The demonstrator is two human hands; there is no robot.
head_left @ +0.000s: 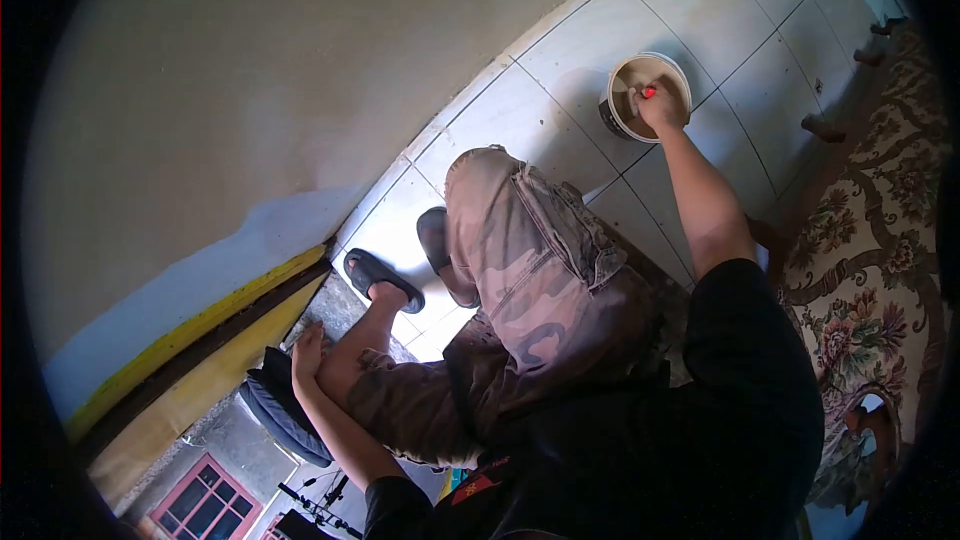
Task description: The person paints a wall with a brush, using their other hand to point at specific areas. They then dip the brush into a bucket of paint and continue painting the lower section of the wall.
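My right hand (pixel 660 108) reaches into a white bucket (pixel 606 118) on the tiled floor. Its fingers are closed round a paintbrush (pixel 649 92), of which the red handle end shows; the bristle end is hidden. Beige paint (pixel 626 82) coats the inside of the bucket. At the lower left, my left hand (pixel 308 352) rests against my bent lower leg, its fingers loosely extended with nothing in them.
On the left rises a wall (pixel 300 70), beige above with a pale bluish patch low down. A yellow and brown door frame (pixel 200 330) adjoins it. Floral upholstered furniture (pixel 870 290) with wooden feet stands to the right. Sandals (pixel 385 278) are on my feet.
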